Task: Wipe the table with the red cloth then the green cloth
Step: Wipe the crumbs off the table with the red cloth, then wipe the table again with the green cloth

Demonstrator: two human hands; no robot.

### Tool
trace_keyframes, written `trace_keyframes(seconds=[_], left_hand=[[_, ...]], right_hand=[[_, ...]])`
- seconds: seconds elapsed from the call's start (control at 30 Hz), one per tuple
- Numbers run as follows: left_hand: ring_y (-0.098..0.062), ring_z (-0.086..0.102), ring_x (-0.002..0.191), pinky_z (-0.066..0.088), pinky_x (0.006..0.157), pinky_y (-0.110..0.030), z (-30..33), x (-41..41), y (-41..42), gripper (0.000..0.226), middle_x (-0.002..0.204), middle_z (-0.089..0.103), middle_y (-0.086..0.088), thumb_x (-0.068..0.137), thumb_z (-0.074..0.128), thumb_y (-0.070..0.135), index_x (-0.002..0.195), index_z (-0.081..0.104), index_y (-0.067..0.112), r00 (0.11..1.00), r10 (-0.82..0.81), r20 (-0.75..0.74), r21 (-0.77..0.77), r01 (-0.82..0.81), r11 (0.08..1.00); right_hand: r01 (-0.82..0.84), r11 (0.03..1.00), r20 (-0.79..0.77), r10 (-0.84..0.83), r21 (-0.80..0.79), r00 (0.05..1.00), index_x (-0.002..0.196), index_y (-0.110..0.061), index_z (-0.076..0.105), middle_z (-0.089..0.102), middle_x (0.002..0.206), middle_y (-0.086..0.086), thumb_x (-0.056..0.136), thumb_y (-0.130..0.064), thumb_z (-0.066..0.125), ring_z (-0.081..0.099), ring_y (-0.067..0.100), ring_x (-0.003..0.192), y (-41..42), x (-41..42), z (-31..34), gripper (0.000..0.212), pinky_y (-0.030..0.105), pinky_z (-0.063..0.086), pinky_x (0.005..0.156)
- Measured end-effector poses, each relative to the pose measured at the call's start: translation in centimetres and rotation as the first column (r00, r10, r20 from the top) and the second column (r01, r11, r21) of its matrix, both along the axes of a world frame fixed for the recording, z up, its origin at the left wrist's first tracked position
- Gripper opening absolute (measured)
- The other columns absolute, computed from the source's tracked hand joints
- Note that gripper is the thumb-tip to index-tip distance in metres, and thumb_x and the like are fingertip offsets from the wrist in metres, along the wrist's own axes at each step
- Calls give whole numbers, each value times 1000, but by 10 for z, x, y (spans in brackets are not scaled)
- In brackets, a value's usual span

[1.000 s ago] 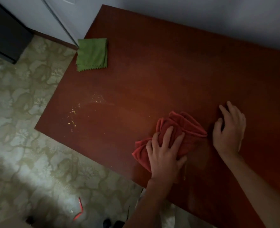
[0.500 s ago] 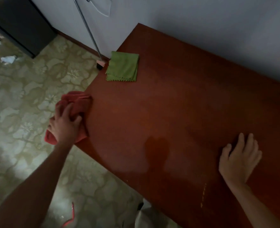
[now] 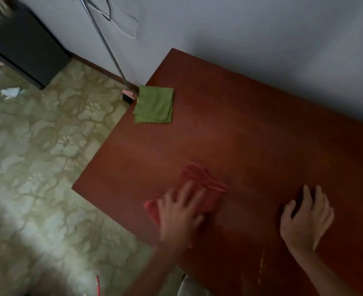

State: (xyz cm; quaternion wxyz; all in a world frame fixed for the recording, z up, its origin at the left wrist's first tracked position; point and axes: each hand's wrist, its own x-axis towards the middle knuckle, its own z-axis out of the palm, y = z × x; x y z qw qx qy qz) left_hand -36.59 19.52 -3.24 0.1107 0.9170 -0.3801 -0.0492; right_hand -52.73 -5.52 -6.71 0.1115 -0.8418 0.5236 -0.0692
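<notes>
My left hand (image 3: 181, 212) presses flat on the crumpled red cloth (image 3: 204, 182), which lies on the reddish-brown table (image 3: 251, 135) near its front edge; hand and cloth are motion-blurred. The cloth's folds stick out beyond my fingers to the upper right. My right hand (image 3: 306, 216) rests on the bare table surface to the right, fingers spread, holding nothing. The green cloth (image 3: 155, 104) lies folded at the table's far left corner, well apart from both hands.
A broom with a metal handle (image 3: 109, 47) leans against the grey wall beside the table's left corner, next to the green cloth. A dark cabinet (image 3: 25, 45) stands at the upper left on the patterned floor (image 3: 37, 167). A few yellow specks (image 3: 261, 263) lie near the front edge.
My left hand has swept the red cloth from the table's left edge back to the right, onto the middle front of the table. The right hand has stayed planted.
</notes>
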Motion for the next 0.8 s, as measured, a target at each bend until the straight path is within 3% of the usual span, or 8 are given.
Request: trace_keyframes(seconds=[0.1,0.27,0.37,0.5,0.63,0.73,0.8], left_hand=[[-34,50,115,52,84,-51,-8,-45,-52,80,146,43,10,58,71,62,133,48,47,974,-175,-142,90,188,978],[-32,39,125,47,94,-56,-10,-23,-50,81,150,39,12,56,64,69,133,47,50,973,-148,-179,132,173,976],[-35,45,121,45,92,-56,-6,20,-23,77,149,43,10,61,62,66,135,47,49,984,50,-173,137,-26,990],[-41,48,118,40,91,-61,-5,98,31,67,148,46,4,71,51,60,135,49,44,918,382,-107,178,-361,916],[-47,41,123,31,96,-71,-11,161,79,66,151,38,0,79,75,42,140,49,37,806,587,-77,146,-574,806],[-46,39,123,26,97,-71,-14,190,94,66,152,37,1,80,77,35,139,50,36,719,688,-99,107,-680,726],[-45,40,122,26,97,-70,-15,202,98,66,152,38,1,78,78,33,138,51,35,676,729,-109,75,-726,684]], right_hand=[[9,1000,1,-9,3,1000,143,-5,39,29,155,19,93,-34,29,23,36,144,1,1,3,59,54,10,118],[27,999,5,-27,36,1000,142,-5,41,30,155,19,91,-35,29,24,35,143,1,2,5,60,55,12,118],[43,997,-5,-43,65,999,142,-7,42,30,156,16,91,-37,28,24,34,144,1,3,7,61,52,11,119],[51,995,-19,-49,91,999,143,-10,42,29,157,13,92,-41,26,23,32,144,-2,1,5,62,51,11,119],[91,990,27,-94,104,995,141,-8,43,30,154,15,90,-42,28,24,34,142,-2,8,8,64,54,13,118],[165,983,97,-172,79,980,140,-2,39,32,148,20,87,-41,32,28,37,137,2,39,17,66,57,17,115],[75,997,181,-80,33,980,135,0,44,42,140,23,86,-37,37,37,40,131,12,85,27,61,53,25,111]])
